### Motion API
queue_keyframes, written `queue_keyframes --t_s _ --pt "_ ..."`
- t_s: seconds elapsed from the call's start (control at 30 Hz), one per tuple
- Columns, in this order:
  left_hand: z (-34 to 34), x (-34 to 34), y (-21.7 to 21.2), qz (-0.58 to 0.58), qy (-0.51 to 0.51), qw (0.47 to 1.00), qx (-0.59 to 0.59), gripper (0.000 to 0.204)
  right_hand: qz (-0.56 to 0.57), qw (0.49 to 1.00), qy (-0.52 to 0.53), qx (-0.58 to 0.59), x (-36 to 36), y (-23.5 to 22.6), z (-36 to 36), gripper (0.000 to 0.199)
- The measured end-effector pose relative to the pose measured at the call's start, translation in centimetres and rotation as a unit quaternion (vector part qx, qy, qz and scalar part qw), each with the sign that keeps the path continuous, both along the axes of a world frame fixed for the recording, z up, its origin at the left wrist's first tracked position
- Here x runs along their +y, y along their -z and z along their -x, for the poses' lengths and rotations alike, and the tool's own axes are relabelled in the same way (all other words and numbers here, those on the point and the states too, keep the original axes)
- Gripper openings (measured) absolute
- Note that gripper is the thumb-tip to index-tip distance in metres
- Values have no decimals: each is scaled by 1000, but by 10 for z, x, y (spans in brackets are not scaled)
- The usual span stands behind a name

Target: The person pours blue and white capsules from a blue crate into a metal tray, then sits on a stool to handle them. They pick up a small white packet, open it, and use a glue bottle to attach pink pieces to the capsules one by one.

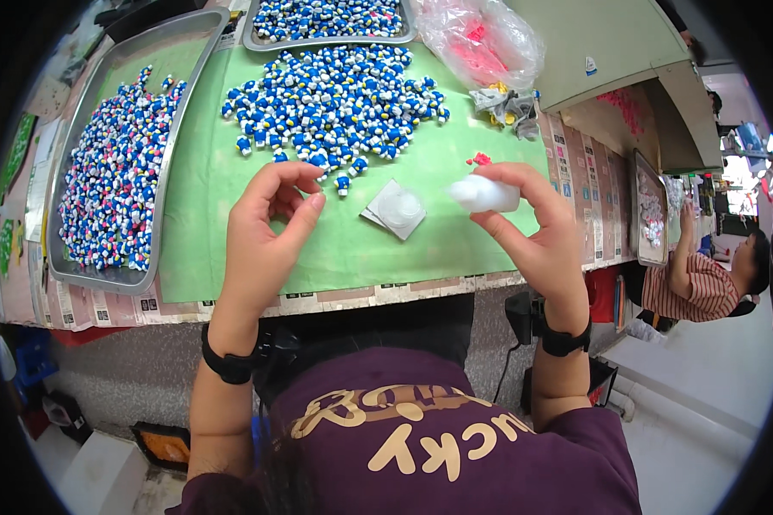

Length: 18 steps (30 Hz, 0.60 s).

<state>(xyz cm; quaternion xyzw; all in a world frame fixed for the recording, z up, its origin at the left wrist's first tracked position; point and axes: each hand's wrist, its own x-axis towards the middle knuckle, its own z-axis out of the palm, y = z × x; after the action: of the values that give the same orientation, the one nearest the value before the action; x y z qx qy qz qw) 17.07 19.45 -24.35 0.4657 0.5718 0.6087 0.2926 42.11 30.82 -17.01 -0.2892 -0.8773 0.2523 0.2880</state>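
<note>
My right hand (532, 223) grips a small white squeeze bottle (487, 195) between thumb and fingers, its narrow end pointing left. My left hand (275, 210) is held over the green cloth at the near edge of a heap of small blue and white figures (335, 103). Its fingers are curled, with a gap between thumb and forefinger, and I see nothing in them. One loose figure (343, 184) stands just beyond its fingertips. Between my hands lies a pale square pad (393, 225) with a translucent round blob or disc on top. Tiny pink pieces (483, 159) lie beyond the bottle.
A metal tray (153, 245) of figures with pink parts stands at the left, another tray (331, 43) of figures at the back. A clear bag (507, 39) with pink pieces and crumpled grey wrapping (515, 116) sit back right. A co-worker (704, 275) works at far right.
</note>
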Motion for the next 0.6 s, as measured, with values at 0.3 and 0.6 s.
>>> queue_keyframes --t_s 0.3,0.6 --pt "1 1 2 -11 2 1000 13 22 -50 996 -20 -72 5 -1 -1 35" --pt "1 1 1 -15 2 1000 16 20 -197 971 -31 -132 10 -15 8 38"
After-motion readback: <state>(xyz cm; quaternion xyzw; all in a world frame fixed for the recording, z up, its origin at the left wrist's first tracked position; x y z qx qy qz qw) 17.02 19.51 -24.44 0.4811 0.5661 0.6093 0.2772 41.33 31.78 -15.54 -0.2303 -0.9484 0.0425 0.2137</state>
